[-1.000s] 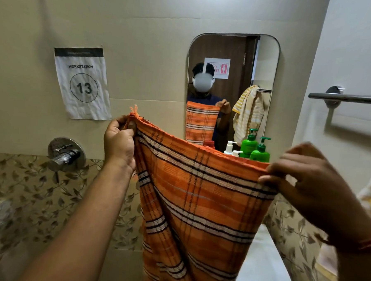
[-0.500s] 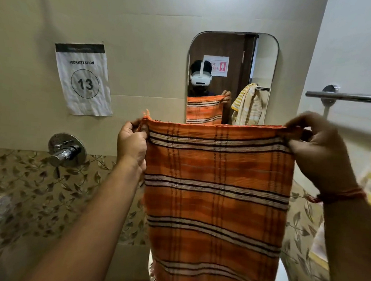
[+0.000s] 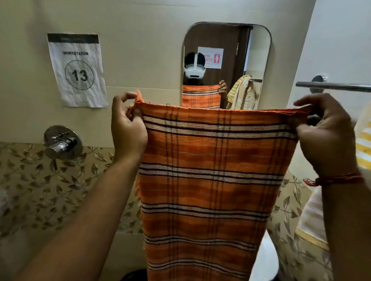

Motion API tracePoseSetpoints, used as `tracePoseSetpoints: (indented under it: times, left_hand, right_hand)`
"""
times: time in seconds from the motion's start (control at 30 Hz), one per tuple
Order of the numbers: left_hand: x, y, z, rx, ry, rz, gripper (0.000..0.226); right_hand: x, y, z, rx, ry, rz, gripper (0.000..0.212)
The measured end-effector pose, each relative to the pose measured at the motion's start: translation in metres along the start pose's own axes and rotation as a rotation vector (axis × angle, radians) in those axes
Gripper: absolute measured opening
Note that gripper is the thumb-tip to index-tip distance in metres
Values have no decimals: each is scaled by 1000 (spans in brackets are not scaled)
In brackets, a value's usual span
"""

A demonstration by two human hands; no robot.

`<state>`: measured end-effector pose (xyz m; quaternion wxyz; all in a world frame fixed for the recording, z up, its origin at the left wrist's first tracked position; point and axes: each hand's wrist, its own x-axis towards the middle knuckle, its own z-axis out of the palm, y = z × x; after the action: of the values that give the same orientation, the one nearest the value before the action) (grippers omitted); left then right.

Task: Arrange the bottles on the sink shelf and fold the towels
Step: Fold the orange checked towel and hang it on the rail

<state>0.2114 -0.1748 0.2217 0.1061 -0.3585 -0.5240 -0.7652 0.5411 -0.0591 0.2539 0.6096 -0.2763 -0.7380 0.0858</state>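
An orange towel (image 3: 210, 184) with black and white stripes hangs spread flat in front of me, its top edge level. My left hand (image 3: 128, 128) pinches the top left corner and my right hand (image 3: 324, 134) pinches the top right corner. The towel hides the sink shelf and the bottles behind it. A yellow and white striped towel (image 3: 369, 139) hangs at the right edge, under the metal towel bar (image 3: 335, 86).
A mirror (image 3: 226, 56) on the wall ahead reflects me with the towel. A workstation 13 sheet (image 3: 76, 70) is taped to the left wall above a chrome tap knob (image 3: 62, 142). The white sink rim (image 3: 264, 264) shows at the lower right.
My right hand lifted its corner and pulled it right, so the slanted towel now hangs level and spread wider. The green and white bottles seen earlier are now covered.
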Motion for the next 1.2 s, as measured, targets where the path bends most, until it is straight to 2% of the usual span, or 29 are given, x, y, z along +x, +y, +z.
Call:
tracePoseSetpoints:
  times: [0.1, 0.17, 0.33, 0.47, 0.57, 0.7, 0.8, 0.87, 0.93, 1.0, 1.07, 1.1, 1.2]
  left_hand:
    - [0, 8, -1, 15, -48, 34, 26]
    - [1, 12, 2, 3, -57, -13, 24]
    - [-3, 17, 18, -38, 72, -189, 24]
    - [-11, 18, 15, 41, 50, -95, 27]
    - [-16, 18, 7, 87, 65, 32, 27]
    - [-25, 27, 10, -43, 189, 32, 20]
    - [-33, 36, 18, -146, 306, 60, 21]
    - [-34, 36, 20, -172, 350, 91, 23]
    - [-28, 29, 19, -83, 292, 96, 25]
    - [-18, 15, 18, 118, 129, 41, 26]
    - [-10, 1, 20, 313, -42, -65, 28]
    - [-9, -4, 22, 373, -106, -116, 28]
    - [-16, -13, 34, 432, -219, -138, 23]
  right_hand:
    - [-2, 4, -3, 179, 82, 113, 27]
    - [-4, 6, -2, 271, 121, 204, 27]
    - [-15, 1, 12, 316, 238, 305, 34]
    - [-20, 3, 13, 332, 251, 340, 32]
    - [-27, 2, 8, 336, 278, 309, 31]
    - [-37, -7, 14, 321, 482, 228, 27]
    - [-44, -19, 23, 431, 637, 76, 36]
    - [-46, -19, 27, 420, 655, -12, 37]
    - [-38, -7, 27, 237, 538, 47, 32]
    - [-24, 13, 29, 40, 237, 275, 21]
    - [-14, 29, 33, -50, -57, 490, 14]
    - [-13, 33, 36, -74, -121, 535, 12]
    - [-19, 36, 43, -195, -125, 525, 6]
